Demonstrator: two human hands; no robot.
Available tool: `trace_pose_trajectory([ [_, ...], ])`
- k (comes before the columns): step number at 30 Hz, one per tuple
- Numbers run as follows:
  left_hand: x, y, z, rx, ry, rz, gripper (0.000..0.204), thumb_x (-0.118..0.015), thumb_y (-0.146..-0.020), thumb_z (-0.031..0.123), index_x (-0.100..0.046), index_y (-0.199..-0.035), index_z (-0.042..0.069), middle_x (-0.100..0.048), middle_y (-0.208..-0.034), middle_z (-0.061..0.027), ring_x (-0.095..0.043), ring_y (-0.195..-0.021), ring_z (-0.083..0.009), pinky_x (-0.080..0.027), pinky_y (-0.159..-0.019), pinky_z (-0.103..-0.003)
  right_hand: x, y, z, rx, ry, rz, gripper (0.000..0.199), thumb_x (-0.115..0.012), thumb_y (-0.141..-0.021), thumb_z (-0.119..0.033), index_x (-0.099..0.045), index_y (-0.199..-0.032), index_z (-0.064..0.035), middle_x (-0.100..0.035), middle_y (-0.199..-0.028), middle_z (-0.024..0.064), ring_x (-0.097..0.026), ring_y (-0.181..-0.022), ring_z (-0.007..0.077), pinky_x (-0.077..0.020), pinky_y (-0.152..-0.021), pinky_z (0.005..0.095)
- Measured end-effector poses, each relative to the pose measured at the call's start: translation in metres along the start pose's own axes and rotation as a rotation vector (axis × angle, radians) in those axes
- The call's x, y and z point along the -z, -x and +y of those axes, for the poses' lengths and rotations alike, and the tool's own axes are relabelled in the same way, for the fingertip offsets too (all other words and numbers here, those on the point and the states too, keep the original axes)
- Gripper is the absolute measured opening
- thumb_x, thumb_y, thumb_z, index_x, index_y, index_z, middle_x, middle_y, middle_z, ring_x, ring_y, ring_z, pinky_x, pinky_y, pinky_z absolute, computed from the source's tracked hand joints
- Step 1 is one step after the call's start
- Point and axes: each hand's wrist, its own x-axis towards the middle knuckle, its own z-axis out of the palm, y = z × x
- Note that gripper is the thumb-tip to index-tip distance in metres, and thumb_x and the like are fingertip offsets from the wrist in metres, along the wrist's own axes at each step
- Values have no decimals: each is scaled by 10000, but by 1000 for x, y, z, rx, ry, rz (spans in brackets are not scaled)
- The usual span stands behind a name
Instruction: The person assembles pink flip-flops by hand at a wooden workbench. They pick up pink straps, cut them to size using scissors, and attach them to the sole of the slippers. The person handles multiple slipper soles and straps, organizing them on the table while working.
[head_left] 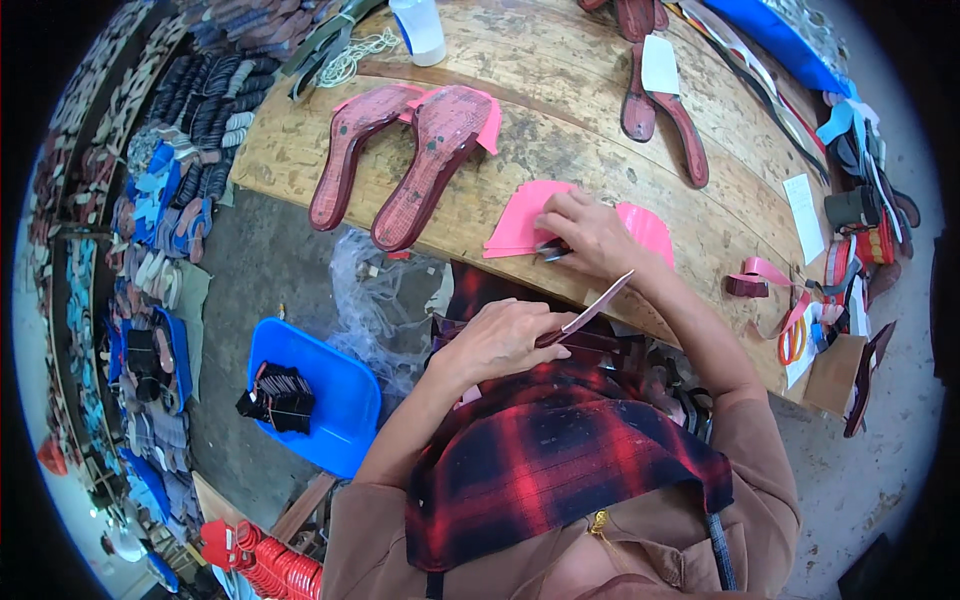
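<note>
My left hand (508,338) is closed in front of the table edge, above my plaid apron. Between its thumb and fingers is a thin flat piece (598,302), pale on one face with a dark red edge, seen nearly edge-on. My right hand (590,235) rests over a stack of pink sheets (518,225) at the table's near edge. Its fingers curl round a small dark object (551,248), mostly hidden by the hand. More pink sheet (648,236) shows right of my wrist. To the left lie two pink-topped, maroon-edged shoe soles (437,150), with pink pieces partly under them.
Further soles (640,110) lie at the far right of the wooden table (560,110). Pink strap loops (770,285) and tape rolls (793,342) sit at its right edge. A white cup (420,35) stands far back. On the floor, a blue basin (345,420) holds a dark bundle.
</note>
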Motion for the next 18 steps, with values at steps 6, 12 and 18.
trace_pose_trajectory([
  [6, 3, -3, -1, 34, -49, -64, 380, -674, -848, 303, -621, -1168, 106, -595, -858, -100, -613, -889, -286, -481, -788, -426, 0, -2, -4, 44, 71, -90, 292, -728, -700, -176, -590, -937, -73, -555, -939, 63, -578, -880, 257, -514, -643, 377],
  [12, -1, -15, -6, -132, -163, 320, 315, -730, -782, 224, -658, -1041, 61, -495, -1299, -202, -464, -1222, -398, -396, -1007, -471, 0, -12, 16, -119, -341, 31, 114, -670, -780, -99, -614, -833, -14, -583, -896, 117, -597, -849, 285, -486, -716, 380],
  [18, -8, -19, -14, -18, -200, 298, 322, -747, -742, 183, -675, -1031, 60, -405, -1417, -263, -371, -1322, -440, -303, -1102, -497, 15, -11, 39, -341, -729, 233, 100, -609, -824, -63, -631, -905, -9, -608, -955, 39, -559, -914, 137, -447, -815, 288],
])
